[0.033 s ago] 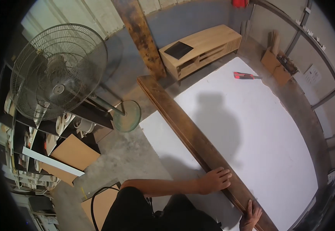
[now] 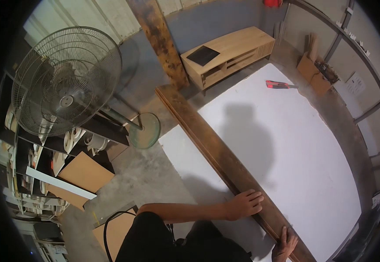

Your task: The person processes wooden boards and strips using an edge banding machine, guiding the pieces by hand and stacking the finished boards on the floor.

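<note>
A long brown wooden plank (image 2: 211,144) with grooved edges lies diagonally across a large white sheet (image 2: 312,174). My left hand (image 2: 245,205) reaches over its near long edge, fingers bent and pressed on the top face; the thumb is hidden. Closer to me, my right hand (image 2: 286,246) holds the same plank near its lower end, thumb and fingers on top. Dark soil or stain shows on the right fingers. A red and black utility knife (image 2: 281,84) rests on the far part of the sheet, apart from both hands.
A standing fan (image 2: 67,100) with a round base (image 2: 144,131) is at the left, before shelves of boards. A light wood cabinet (image 2: 238,46) stands at the back, a dark square panel (image 2: 202,56) on it. Brown boards (image 2: 85,172) lean at left; a box (image 2: 314,74) sits far right.
</note>
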`<state>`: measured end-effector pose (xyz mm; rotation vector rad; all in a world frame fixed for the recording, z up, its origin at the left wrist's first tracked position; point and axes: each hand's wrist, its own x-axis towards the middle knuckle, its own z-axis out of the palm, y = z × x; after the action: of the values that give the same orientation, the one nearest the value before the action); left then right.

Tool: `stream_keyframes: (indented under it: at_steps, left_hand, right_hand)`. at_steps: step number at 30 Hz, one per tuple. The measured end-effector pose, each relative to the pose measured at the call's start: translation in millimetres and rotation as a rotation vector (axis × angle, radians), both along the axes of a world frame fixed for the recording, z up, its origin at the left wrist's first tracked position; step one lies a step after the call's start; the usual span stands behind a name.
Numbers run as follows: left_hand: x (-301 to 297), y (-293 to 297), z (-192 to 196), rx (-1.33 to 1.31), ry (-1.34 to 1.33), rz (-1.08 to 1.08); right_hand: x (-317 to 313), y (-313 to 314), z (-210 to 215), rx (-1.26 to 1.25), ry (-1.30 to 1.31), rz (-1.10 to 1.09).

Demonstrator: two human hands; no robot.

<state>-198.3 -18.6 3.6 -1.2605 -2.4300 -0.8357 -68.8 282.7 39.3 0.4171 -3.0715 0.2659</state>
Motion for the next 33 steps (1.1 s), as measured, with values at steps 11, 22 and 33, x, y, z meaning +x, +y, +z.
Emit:
stream_keyframes:
  at_steps: [11, 22, 33]
  left_hand:
    - [-13.9, -20.2, -11.5, 0.083, -0.146, -0.138]
    - [-53.4, -41.1, 46.8, -0.374, -0.374, -0.224]
    - [-145.7, -205.1, 106.5, -0.259, -0.209, -0.162]
  right_hand:
    - [-3.1, -5.2, -2.7, -0.179, -0.102, -0.124]
    - [2.1, -49.6, -4.2, -0.096, -0.079, -0.224]
    - [3.2, -47.3, -13.9, -0.119, -0.092, -0.228]
